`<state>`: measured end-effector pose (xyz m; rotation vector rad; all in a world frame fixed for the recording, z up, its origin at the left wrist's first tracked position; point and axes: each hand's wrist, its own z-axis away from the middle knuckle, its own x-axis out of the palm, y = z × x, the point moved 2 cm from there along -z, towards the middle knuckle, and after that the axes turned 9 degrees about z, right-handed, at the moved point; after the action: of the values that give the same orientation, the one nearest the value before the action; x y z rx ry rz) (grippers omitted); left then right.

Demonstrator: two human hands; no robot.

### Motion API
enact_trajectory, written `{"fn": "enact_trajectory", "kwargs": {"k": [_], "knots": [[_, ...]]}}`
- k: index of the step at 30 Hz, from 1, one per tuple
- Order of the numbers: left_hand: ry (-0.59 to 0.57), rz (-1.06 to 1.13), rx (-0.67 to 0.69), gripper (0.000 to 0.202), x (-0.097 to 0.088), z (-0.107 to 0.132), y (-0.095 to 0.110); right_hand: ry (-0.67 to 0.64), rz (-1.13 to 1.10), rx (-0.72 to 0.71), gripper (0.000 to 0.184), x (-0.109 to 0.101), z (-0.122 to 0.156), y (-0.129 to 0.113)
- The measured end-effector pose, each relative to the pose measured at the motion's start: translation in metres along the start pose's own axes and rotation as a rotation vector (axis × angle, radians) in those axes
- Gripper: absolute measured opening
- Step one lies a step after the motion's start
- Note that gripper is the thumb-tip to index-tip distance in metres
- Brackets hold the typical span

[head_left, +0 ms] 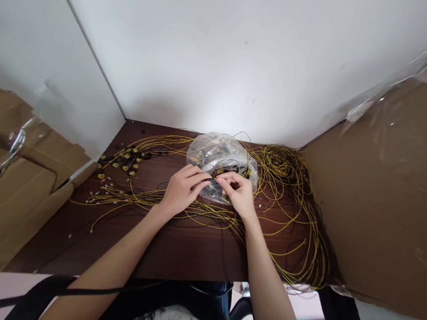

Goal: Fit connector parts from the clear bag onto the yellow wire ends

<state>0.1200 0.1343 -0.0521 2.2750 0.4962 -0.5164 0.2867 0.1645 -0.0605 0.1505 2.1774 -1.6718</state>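
Note:
Above the middle of the dark brown table [187,250], my left hand [181,187] pinches a thin black piece [211,179] that looks like a wire or slim connector. My right hand [238,191] pinches the same area from the other side, fingertips close to the left ones. Just behind and below both hands lies a clear plastic bag [215,147] with small black and yellow parts in it. Under my wrists runs a bundle of yellow wires [215,212], their white-tipped ends [104,193] fanned out to the left. Exactly what the fingertips hold is too small to tell.
Yellow-and-black connectors [130,160] on wires lie at the left. A large coil of yellow wire [279,163] sits at the back right, its loops trailing to the front edge. Cardboard sheets [387,202] stand on both sides, and a white wall [225,68] closes the back.

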Motion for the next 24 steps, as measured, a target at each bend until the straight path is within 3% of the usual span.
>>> {"fn": "enact_trajectory", "kwargs": {"k": [7,17,24], "knots": [[0.016,0.013,-0.021,0.015,-0.001,0.0,0.0,0.087,0.016,-0.001,0.019,-0.003,-0.001,0.004],[-0.004,0.017,-0.001,0.015,0.0,0.001,-0.001,-0.048,-0.011,-0.043,0.017,0.001,0.001,-0.005],[-0.004,-0.013,0.018,0.016,-0.001,0.0,0.0,0.015,0.037,-0.007,0.021,-0.001,0.0,0.001]]}}
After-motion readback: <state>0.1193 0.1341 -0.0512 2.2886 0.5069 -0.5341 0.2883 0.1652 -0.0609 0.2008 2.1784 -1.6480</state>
